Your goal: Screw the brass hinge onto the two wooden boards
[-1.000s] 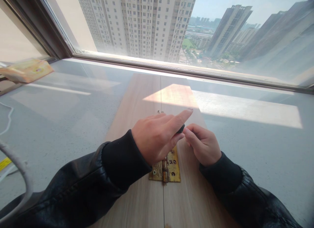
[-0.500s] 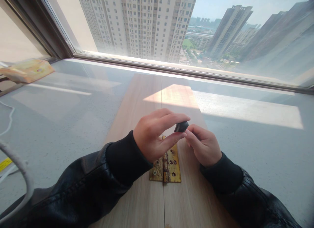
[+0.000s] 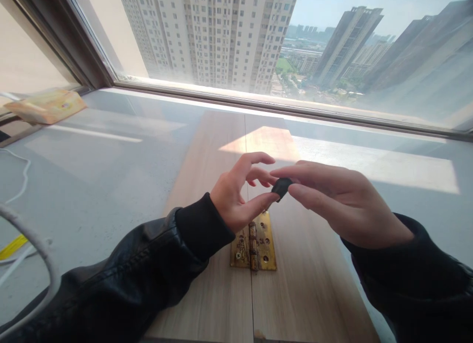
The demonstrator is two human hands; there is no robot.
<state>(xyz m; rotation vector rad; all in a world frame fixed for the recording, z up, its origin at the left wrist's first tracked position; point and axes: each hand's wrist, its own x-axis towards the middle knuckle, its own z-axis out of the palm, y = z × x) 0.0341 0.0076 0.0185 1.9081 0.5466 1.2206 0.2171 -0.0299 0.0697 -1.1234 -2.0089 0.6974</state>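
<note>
A small black rounded piece (image 3: 282, 188), like the end of a tool handle, is held above the hinge; whatever lies below it is hidden. My right hand (image 3: 343, 200) pinches it between thumb and fingers from the right. On the other side, my left hand (image 3: 236, 195) has its fingers spread, with the thumb tip touching or very close to the black piece. Beneath, a worn brass hinge (image 3: 271, 244) lies flat across the seam of two pale wooden boards (image 3: 218, 303). A cross-head screw (image 3: 238, 255) sits in its left leaf, while holes show in the right leaf.
The boards lie on a speckled grey sill (image 3: 111, 185) under a large window. A tissue pack (image 3: 51, 106) is at the far left. White cable (image 3: 24, 180), a thick grey tube (image 3: 48, 259) and something yellow (image 3: 13, 247) are at the left edge.
My left hand has loosened its pinch on the black piece and spread its fingers. My right hand has risen from beside it and taken hold of it.
</note>
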